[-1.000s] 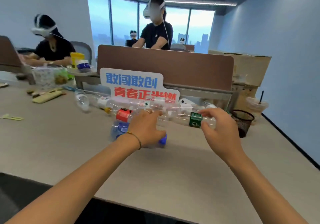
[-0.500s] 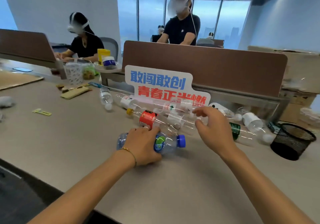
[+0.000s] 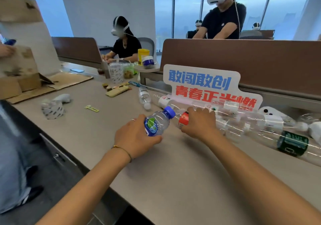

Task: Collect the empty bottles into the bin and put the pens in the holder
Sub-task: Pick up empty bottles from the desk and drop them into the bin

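My left hand (image 3: 135, 138) grips a small clear bottle with a blue cap and blue-green label (image 3: 157, 122), lifted and tilted off the grey table (image 3: 173, 164). My right hand (image 3: 199, 124) closes over a clear bottle with a red label (image 3: 183, 118) that lies on the table. Several more empty clear bottles lie in a row to the right, among them one with a dark green label (image 3: 292, 143). Another bottle (image 3: 144, 97) lies further back. No bin or pen holder shows in view.
A white sign with blue and red characters (image 3: 205, 85) stands against a brown divider (image 3: 243, 59). Cardboard (image 3: 43, 85), a roll of tape (image 3: 52, 110), a yellow-green clip (image 3: 92, 108) and snacks (image 3: 118, 91) lie at the left. People sit and stand beyond the divider.
My left hand has lifted the blue-capped bottle off the table and tilted it. My right hand has moved left onto the red-labelled bottle. The view has swung left, hiding the black mesh basket.
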Available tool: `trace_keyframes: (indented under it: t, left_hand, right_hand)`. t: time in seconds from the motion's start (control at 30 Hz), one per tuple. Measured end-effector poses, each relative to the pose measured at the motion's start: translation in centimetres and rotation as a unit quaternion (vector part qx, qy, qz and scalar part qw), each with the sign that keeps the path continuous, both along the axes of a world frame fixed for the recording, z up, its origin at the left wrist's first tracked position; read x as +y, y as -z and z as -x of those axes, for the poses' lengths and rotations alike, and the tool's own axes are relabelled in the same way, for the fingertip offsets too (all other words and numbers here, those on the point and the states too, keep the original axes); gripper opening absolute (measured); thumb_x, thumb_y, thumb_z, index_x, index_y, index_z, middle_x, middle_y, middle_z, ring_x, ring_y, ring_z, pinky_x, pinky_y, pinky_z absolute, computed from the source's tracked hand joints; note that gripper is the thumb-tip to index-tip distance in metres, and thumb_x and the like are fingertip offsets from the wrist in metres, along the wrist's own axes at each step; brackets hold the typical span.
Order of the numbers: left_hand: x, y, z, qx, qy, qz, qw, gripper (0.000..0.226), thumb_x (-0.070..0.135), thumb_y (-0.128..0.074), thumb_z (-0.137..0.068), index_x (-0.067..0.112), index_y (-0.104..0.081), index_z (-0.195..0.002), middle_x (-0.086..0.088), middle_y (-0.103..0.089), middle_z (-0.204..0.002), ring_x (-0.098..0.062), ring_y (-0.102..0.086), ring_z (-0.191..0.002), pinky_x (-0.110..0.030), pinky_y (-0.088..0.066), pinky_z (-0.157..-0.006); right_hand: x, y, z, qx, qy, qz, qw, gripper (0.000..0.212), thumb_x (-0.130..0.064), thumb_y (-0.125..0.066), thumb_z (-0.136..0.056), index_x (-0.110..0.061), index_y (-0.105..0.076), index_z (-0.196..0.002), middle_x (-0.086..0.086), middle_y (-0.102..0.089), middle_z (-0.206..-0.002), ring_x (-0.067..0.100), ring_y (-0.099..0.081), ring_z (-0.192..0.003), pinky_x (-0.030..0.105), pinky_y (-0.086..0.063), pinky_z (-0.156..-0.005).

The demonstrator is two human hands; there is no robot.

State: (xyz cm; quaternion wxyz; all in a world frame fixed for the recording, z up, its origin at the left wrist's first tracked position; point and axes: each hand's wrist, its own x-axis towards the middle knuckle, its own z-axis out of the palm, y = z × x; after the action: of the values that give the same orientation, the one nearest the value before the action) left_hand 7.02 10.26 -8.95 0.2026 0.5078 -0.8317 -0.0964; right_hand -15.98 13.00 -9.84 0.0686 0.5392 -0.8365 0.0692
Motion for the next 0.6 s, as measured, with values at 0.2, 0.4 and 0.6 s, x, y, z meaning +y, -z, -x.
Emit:
trace_keyframes:
  t: [0.2,0.4,0.6]
  left_hand:
    - [-0.1,0.0,-1.1,0.008,-0.018,0.009,1.000,0.063,0.075,-0.067,-0.069,0.033,-0.052,-0.113,0.010,-0.066,-0.100,-0.014,-0.063,-0.086,-0.032,-0.057,-0.071]
    - [0.9,0.0,0.2,0.032,-0.012,0.004,0.999,0.064,0.080,-0.065,-0.068,0.033,-0.052,-0.110,0.010,-0.066,-0.098,-0.015,-0.064,-0.085,-0.035,-0.059,-0.074]
    - [4.5,0.0,5.0,0.159,0.069,-0.046,0.984,0.062,0.081,-0.064,-0.066,0.033,-0.062,-0.105,0.013,-0.069,-0.090,-0.008,-0.065,-0.078,-0.027,-0.048,-0.064]
  right_hand:
    - [-0.3,1.7,-0.1,-0.026,0.009,-0.019,0.999,0.088,-0.050,-0.078,-0.075,-0.025,-0.036,-0.149,0.013,-0.052,-0.141,0.034,-0.053,-0.127,0.047,-0.044,-0.105]
    - [4.2,-0.1,0.4,-0.083,0.046,0.054,0.994,0.092,-0.047,-0.080,-0.073,-0.023,-0.033,-0.148,0.014,-0.037,-0.144,0.037,-0.059,-0.118,0.046,-0.052,-0.093]
    - [13.1,-2.6,2.5,-0.155,0.123,0.121,0.973,0.094,-0.055,-0.082,-0.069,-0.027,-0.033,-0.145,0.006,-0.056,-0.131,0.031,-0.062,-0.114,0.048,-0.055,-0.092]
